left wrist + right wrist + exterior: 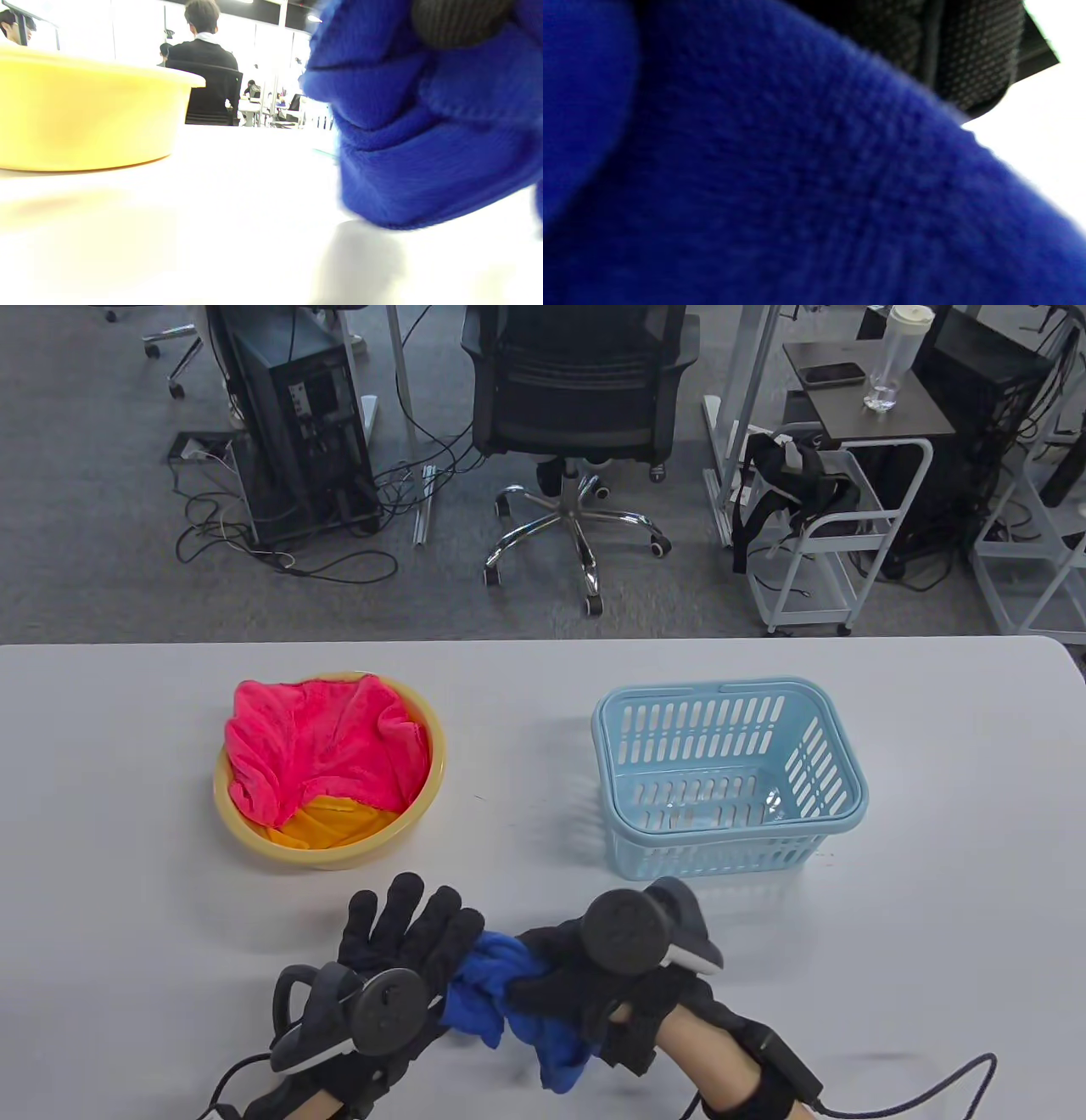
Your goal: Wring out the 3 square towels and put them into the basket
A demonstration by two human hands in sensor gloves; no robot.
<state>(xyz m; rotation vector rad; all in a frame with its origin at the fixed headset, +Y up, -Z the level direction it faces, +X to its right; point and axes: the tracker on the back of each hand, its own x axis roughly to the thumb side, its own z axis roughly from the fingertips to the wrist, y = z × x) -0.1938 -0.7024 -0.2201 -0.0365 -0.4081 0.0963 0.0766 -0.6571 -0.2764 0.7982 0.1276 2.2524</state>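
Twisting the blue towel (492,997) over the table (933,857), my right hand (577,976) has a closed grip on one end; my left hand (399,942) fingers splay straight, re-gripping. Basket (730,704) waits just beyond.

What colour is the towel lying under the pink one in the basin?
Orange: the orange towel shows below the pink towel, best in the table view.

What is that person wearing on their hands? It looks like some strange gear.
Both the left hand and the right hand wear black fabric gloves. Strapped to each back is a dark grey tracker with a round disc face. Black cables trail from the wrists, and bare forearms show.
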